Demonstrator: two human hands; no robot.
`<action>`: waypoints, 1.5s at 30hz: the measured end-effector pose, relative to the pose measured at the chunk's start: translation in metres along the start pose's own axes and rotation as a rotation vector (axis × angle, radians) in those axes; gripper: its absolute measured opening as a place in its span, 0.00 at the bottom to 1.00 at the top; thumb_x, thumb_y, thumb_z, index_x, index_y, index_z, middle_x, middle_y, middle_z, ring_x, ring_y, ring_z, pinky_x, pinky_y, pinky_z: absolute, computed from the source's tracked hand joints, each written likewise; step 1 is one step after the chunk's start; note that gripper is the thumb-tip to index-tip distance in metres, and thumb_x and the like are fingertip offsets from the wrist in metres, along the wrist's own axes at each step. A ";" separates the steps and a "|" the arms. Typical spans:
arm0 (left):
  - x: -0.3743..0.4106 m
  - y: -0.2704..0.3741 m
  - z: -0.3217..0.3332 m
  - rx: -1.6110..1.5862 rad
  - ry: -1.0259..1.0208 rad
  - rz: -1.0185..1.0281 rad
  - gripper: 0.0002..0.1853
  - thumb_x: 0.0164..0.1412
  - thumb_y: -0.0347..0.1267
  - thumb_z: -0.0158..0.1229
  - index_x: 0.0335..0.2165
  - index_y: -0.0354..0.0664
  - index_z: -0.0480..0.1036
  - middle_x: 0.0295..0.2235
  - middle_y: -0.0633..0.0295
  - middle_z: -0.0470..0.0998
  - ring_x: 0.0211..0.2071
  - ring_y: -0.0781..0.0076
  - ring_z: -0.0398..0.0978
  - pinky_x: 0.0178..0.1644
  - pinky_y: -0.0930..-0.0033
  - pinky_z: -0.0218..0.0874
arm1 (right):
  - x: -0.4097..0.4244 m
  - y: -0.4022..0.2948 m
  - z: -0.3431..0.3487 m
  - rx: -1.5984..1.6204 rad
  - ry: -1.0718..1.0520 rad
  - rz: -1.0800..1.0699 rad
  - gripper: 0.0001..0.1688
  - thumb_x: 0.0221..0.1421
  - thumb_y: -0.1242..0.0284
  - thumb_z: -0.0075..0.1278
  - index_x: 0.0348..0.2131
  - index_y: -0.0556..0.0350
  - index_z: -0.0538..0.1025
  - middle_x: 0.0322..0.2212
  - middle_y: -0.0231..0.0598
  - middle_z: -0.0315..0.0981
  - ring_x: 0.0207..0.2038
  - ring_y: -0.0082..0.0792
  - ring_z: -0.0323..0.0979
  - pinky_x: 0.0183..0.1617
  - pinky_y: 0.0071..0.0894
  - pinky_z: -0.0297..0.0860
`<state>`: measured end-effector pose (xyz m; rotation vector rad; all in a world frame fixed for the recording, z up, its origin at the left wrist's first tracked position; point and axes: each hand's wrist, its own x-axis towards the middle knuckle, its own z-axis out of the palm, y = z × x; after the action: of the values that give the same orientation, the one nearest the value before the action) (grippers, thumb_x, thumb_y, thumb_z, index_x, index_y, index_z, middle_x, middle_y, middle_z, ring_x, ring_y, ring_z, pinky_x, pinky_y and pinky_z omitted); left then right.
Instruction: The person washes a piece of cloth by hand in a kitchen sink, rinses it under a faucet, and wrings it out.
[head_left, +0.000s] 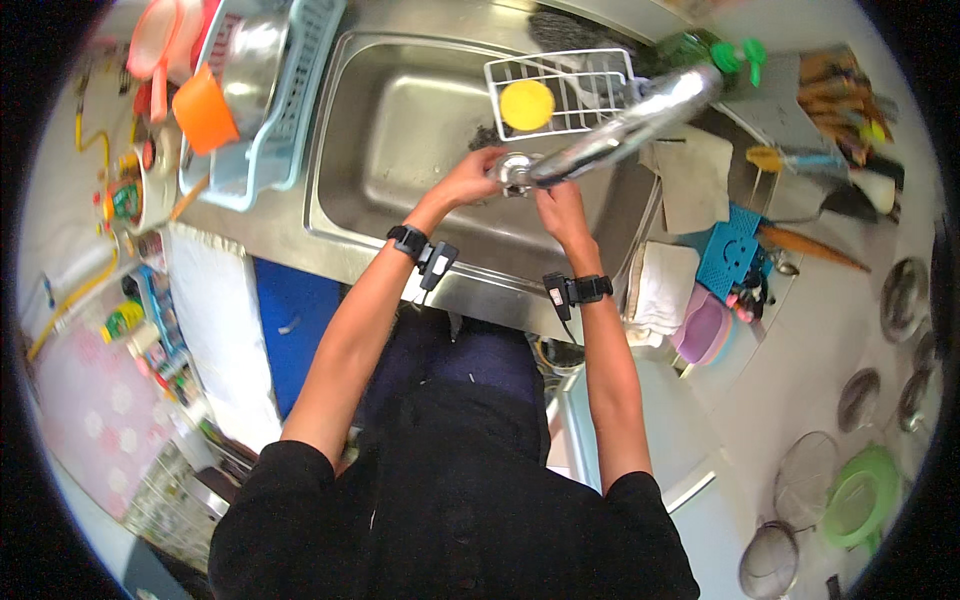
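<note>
My left hand (474, 177) reaches over the stainless steel sink (352, 150), its fingers at a small round shiny metal piece (516, 171). Beneath the end of the chrome faucet spout (622, 127) is my right hand (561, 210), its fingertips bent and partly hidden by the spout. Whether the metal piece is separate from the spout cannot be told. A white wire basket (559, 54) with a round yellow sponge (526, 105) stands beyond my hands. Dark residue (486, 136) lies on the sink floor near my left fingers.
Left of the sink stands a light blue dish rack (300, 97) with a metal pot (255, 67) and an orange scraper (204, 111). To the right are folded white cloths (664, 281), a blue smiling-face holder (727, 251) and a green-pump bottle (686, 52).
</note>
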<state>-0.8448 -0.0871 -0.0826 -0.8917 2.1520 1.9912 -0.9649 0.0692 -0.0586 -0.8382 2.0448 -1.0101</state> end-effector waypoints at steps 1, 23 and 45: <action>-0.005 0.011 -0.001 -0.015 -0.017 -0.038 0.32 0.45 0.30 0.62 0.51 0.34 0.64 0.41 0.53 0.75 0.39 0.71 0.72 0.44 0.71 0.63 | -0.002 0.003 0.000 0.041 0.001 0.031 0.15 0.51 0.72 0.43 0.38 0.60 0.73 0.34 0.57 0.72 0.38 0.57 0.70 0.41 0.45 0.65; -0.008 -0.028 -0.004 -0.356 0.025 -0.082 0.33 0.48 0.35 0.65 0.52 0.37 0.63 0.36 0.68 0.70 0.37 0.77 0.68 0.41 0.72 0.64 | 0.002 0.025 0.044 1.400 -0.271 0.339 0.16 0.51 0.67 0.48 0.38 0.57 0.70 0.29 0.34 0.72 0.26 0.27 0.71 0.30 0.36 0.73; 0.010 0.045 0.004 0.666 -0.204 0.418 0.25 0.47 0.24 0.58 0.47 0.41 0.66 0.44 0.57 0.69 0.46 0.61 0.68 0.49 0.65 0.60 | 0.033 0.008 0.013 0.489 -0.449 0.081 0.14 0.34 0.74 0.55 0.27 0.62 0.74 0.19 0.39 0.71 0.21 0.27 0.69 0.22 0.27 0.62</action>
<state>-0.8747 -0.0871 -0.0478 -0.1430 2.7438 1.2229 -0.9747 0.0428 -0.0812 -0.6416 1.3652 -1.0966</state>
